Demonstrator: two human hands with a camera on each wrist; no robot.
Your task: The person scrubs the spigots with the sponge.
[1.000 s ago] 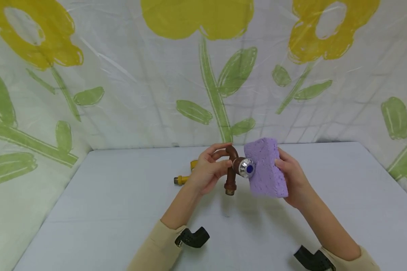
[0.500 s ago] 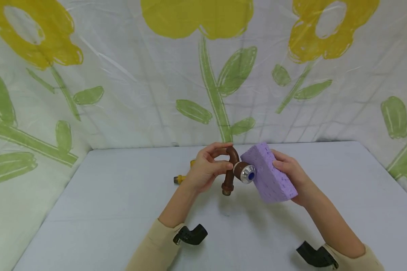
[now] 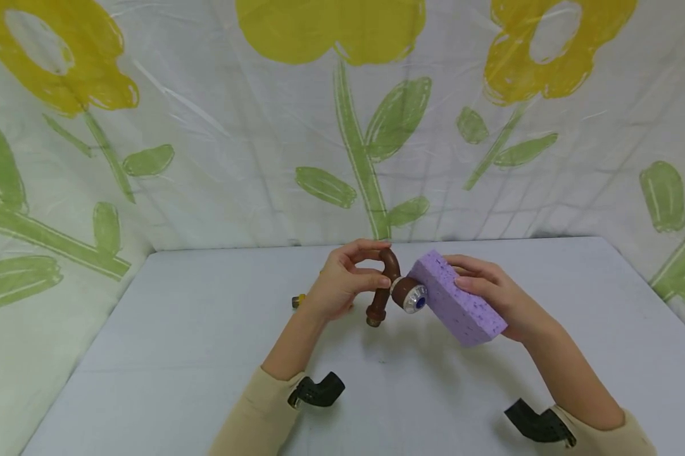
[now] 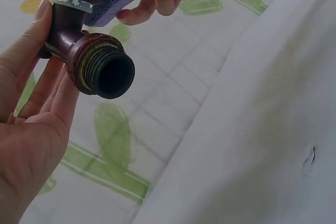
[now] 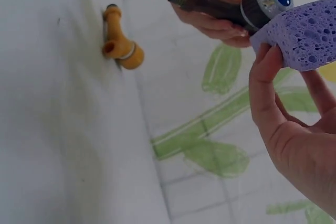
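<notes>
Backdrop: white plastic sheet (image 3: 251, 158) printed with yellow flowers and green leaves, hung behind and beside a pale grey table (image 3: 166, 354).
Left hand: the left hand (image 3: 337, 288) is raised above the table's middle, fingers curled round the bent neck of a brown tap fitting (image 3: 383, 285); thumb and forefinger pinch its curve.
Brown tap fitting: threaded open end (image 4: 105, 72) points down toward 7 o'clock; silver cap with a blue centre (image 3: 416, 297) faces the head camera.
Right hand: the right hand (image 3: 490, 291) grips a purple sponge (image 3: 459, 297), thumb on top, fingers underneath.
Purple sponge: at 3 o'clock of the fitting, its near corner touching the silver cap.
Yellow fitting: a yellow fitting (image 5: 119, 40) lies on the table at 9 o'clock of the left hand, mostly hidden behind it in the head view.
</notes>
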